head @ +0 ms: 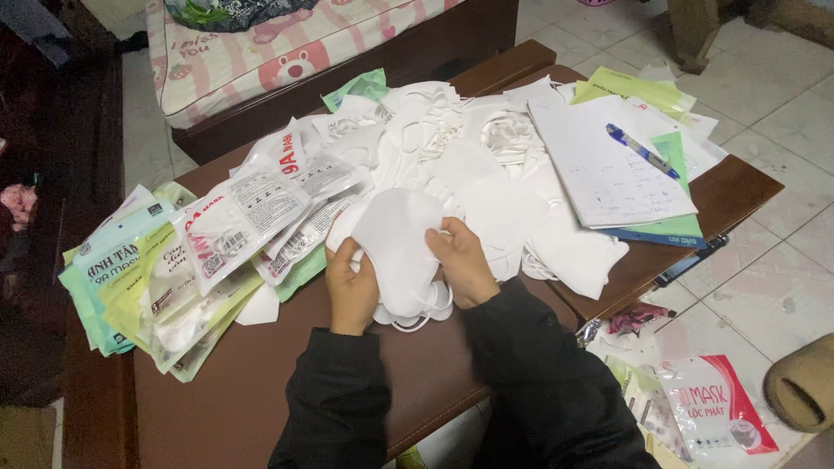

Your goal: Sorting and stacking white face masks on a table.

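Gripping a white mask [395, 252] at lower centre, the left hand [352, 291] and right hand [462, 263] work over a brown table [261, 382]. Green packets [143, 282] fan left; notepad [604, 165] and pen [641, 150] lie upper right, tiled floor [782, 104] beyond.

Head view: my left hand [351, 291] and right hand [463, 263] grip a folded white fabric face mask [398, 247] from either side above the brown wooden table [261, 382], with a heap of white masks [469, 165] behind and printed plastic mask packets [191, 252] lying left.
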